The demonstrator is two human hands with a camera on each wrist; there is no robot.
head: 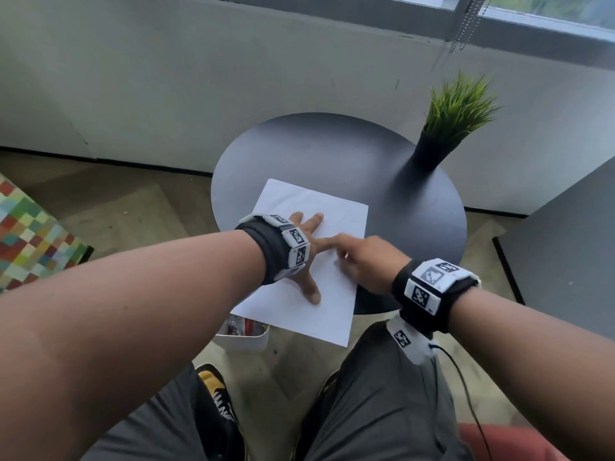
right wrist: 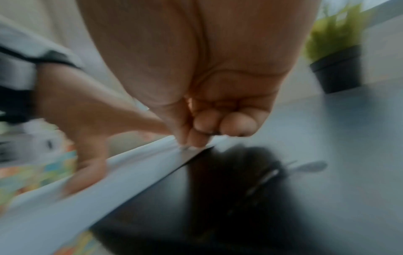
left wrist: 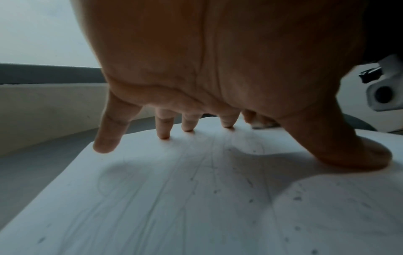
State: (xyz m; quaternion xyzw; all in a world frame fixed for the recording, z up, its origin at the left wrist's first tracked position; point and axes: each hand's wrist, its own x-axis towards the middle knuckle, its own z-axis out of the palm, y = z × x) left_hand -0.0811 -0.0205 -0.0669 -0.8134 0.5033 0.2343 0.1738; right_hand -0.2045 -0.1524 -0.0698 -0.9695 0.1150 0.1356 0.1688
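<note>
Sheet of paper [head: 329, 294]: where does it lie?
— Centre of the head view, flat on the round dark table [head: 332, 148]. Its long axis runs from mid-frame down towards me, and the near end overhangs the table edge.

Hands?
— My left hand [head: 312, 234] is spread wide, fingertips [left wrist: 163, 134] and thumb pressing the sheet's left half. My right hand [head: 366, 257] comes in over the right edge with its fingers curled narrow and their tips down on the paper. The right wrist view is blurred, so I cannot tell whether it pinches anything.

Which hand is nearer?
— Both touch the sheet. The left one pins it, so I judge any move falls to the right.

Surroundings?
— A potted plant [head: 456, 111] stands at the table's upper right, with a grey wall and a window behind it. A white bin [head: 246, 337] sits below the table.
</note>
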